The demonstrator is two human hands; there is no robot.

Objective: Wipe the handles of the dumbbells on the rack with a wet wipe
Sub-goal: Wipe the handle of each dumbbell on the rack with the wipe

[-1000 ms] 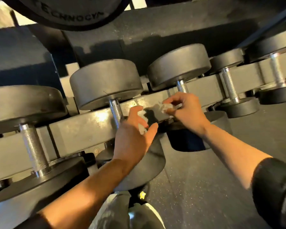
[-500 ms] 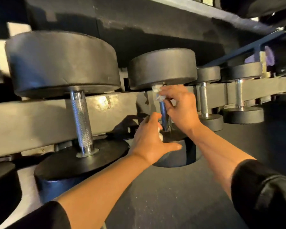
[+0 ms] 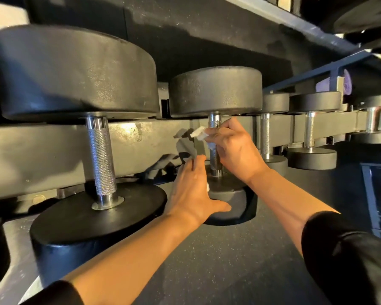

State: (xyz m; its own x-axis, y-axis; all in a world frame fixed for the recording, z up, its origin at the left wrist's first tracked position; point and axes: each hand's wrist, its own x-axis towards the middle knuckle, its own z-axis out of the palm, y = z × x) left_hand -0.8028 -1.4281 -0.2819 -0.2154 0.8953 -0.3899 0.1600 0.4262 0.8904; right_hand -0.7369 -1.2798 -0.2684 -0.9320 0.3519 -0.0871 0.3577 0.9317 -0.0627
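Note:
Black dumbbells stand in a row on the grey rack rail [image 3: 42, 150]. My right hand [image 3: 231, 148] grips a crumpled white wet wipe [image 3: 199, 133] against the knurled steel handle [image 3: 215, 123] of the middle dumbbell, just below its upper head [image 3: 216, 91]. My left hand [image 3: 191, 190] rests on that dumbbell's near head [image 3: 231, 194], fingers pointing up toward the handle and thumb spread out over the rubber. A small white scrap shows at the edge of its palm. The handle's middle is hidden behind my right hand.
A larger dumbbell with a bare knurled handle [image 3: 100, 155] stands just left. Smaller dumbbells [image 3: 265, 137] [image 3: 309, 133] follow on the right. A dark shelf hangs overhead, and speckled rubber floor [image 3: 229, 260] lies below. A dark blue frame [image 3: 370, 194] stands at right.
The view shifted right and closer to the middle dumbbell. My right hand brought the wipe from the rack rail onto this handle and slid it slightly down; my left hand settled onto the near head.

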